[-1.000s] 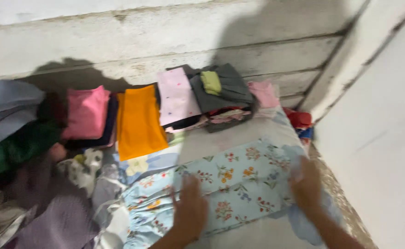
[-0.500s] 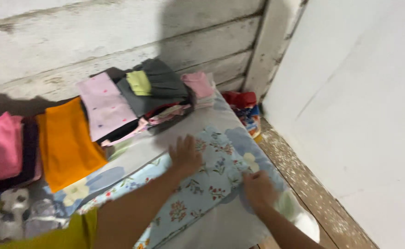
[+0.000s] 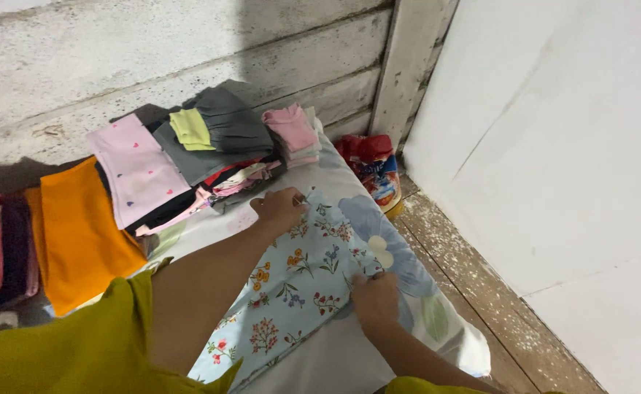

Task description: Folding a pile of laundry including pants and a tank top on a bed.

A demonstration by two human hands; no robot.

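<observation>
The light-blue floral cloth (image 3: 295, 284) lies flat on the bed (image 3: 349, 357) before me — thin, soft, surely limp when lifted. My left hand (image 3: 280, 209) pinches its far corner, my right hand (image 3: 376, 303) its near edge — corners grip best.

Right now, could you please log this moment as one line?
left hand: grips floral cloth far corner | right hand: grips near edge | folded piles behind
</observation>
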